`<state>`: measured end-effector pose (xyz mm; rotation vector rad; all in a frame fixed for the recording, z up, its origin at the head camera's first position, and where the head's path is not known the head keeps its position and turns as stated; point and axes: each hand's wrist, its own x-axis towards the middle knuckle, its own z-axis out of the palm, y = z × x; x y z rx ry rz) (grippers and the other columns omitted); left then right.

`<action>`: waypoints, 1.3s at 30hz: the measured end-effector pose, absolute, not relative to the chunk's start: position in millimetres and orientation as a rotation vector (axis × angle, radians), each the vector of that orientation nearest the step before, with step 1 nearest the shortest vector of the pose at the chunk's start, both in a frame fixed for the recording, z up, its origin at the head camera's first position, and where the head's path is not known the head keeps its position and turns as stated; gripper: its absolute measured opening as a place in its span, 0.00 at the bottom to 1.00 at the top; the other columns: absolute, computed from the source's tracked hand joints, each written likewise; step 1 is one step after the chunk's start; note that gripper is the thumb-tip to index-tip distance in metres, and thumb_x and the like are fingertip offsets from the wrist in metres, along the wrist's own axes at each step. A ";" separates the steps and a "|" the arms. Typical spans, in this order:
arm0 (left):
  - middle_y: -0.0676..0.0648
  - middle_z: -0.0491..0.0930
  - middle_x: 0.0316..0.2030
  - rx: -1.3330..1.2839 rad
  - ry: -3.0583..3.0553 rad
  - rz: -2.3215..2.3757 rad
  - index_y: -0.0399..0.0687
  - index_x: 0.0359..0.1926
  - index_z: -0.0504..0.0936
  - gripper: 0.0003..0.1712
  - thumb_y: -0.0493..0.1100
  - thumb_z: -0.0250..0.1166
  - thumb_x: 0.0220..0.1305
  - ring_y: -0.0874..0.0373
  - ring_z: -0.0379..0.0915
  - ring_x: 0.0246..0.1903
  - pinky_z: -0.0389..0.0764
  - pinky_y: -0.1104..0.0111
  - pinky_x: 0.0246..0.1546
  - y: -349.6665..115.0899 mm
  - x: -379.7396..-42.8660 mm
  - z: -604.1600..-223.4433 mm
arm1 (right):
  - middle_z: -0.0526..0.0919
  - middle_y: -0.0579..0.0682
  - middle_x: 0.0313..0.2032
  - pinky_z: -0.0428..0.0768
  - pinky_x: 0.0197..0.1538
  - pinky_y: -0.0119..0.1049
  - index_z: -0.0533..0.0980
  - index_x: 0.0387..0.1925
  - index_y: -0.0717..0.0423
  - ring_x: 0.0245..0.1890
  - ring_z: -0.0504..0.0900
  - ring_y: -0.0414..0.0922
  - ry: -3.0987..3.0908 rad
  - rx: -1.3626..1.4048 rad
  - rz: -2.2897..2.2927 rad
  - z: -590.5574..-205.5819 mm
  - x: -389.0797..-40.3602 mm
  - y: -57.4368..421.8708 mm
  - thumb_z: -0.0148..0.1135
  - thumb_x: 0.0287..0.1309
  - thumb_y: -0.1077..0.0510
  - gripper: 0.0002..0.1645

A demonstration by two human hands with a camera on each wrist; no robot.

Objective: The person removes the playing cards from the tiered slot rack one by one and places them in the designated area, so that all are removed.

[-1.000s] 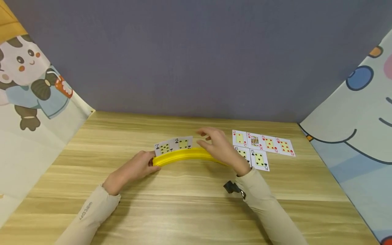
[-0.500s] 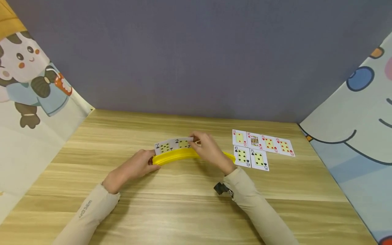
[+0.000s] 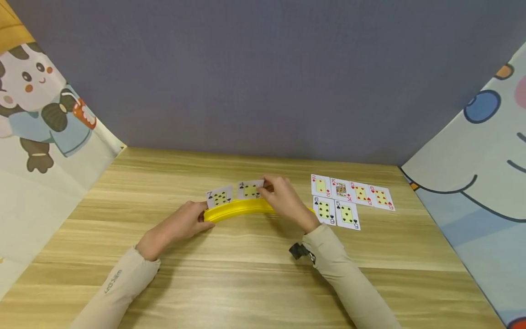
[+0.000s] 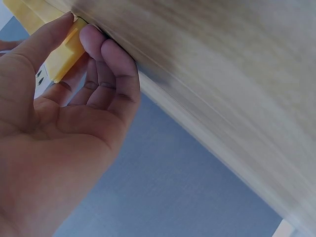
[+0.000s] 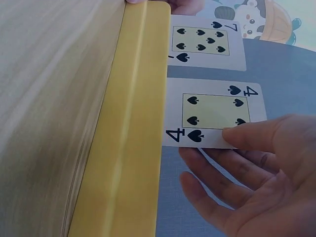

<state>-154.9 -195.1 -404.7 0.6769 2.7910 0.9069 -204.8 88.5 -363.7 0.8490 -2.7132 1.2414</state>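
Observation:
My left hand (image 3: 186, 224) grips the left end of a curved yellow card holder (image 3: 238, 209), thumb on the near side. In the left wrist view its fingers curl around that yellow end. A seven of spades (image 3: 219, 197) stands in the holder near the left hand. To its right is a four of spades (image 5: 212, 111), its lower edge at the holder's slot. My right hand (image 3: 283, 201) pinches the right edge of that four between thumb and fingers, with the thumb on the printed face. A narrow gap separates the two cards.
Right of the holder, a row of red cards lies flat on the wooden table (image 3: 230, 288), including a king (image 3: 341, 188). Below it lie a six of spades (image 3: 324, 210) and a five of spades (image 3: 347, 214). A grey wall (image 3: 263, 82) rises behind the table.
My right hand came left and down onto the four of spades and took hold of it. The four then shifted slightly right, opening a gap from the seven. The left hand stayed put.

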 end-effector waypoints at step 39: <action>0.37 0.82 0.49 0.658 2.788 0.908 0.34 0.57 0.78 0.24 0.38 0.71 0.62 0.58 0.74 0.33 0.75 0.70 0.30 -195.4 -154.0 -404.3 | 0.84 0.55 0.36 0.82 0.42 0.40 0.79 0.45 0.64 0.34 0.82 0.46 -2.304 0.909 1.287 -349.8 -198.6 95.8 0.60 0.60 0.72 0.11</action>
